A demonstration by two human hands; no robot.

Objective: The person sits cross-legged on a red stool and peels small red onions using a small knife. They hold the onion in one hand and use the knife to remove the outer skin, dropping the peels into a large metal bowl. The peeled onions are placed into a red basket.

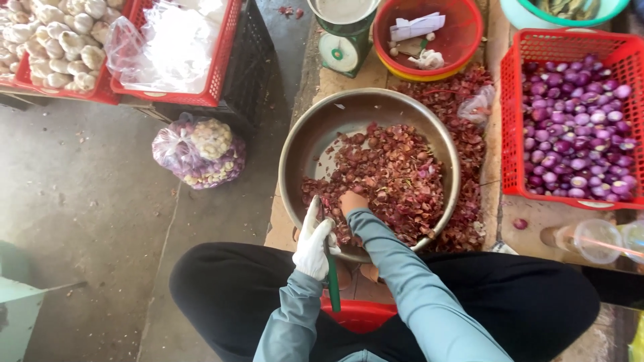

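We are in the middle of peeling small red onions, we think; our left hand [312, 245], in a white glove, has its grip closed around a knife with a green handle [333, 281]; our bare right hand [353, 201] reaches into the big metal bowl [298, 144], and its fingers dig into the pile of red onion skins [389, 181], so we cannot tell if that grip is closed on anything.

The next move likely calls for feeling out a whole onion under all those skins; the skins hide them and get in the way.

To the right sits a red basket [513, 121] full of peeled purple onions [577, 127]; more skins lie beside the bowl; a green scale [342, 43] and a red tub [463, 40] stand behind it; a bag of garlic [201, 151] rests on the floor to the left.
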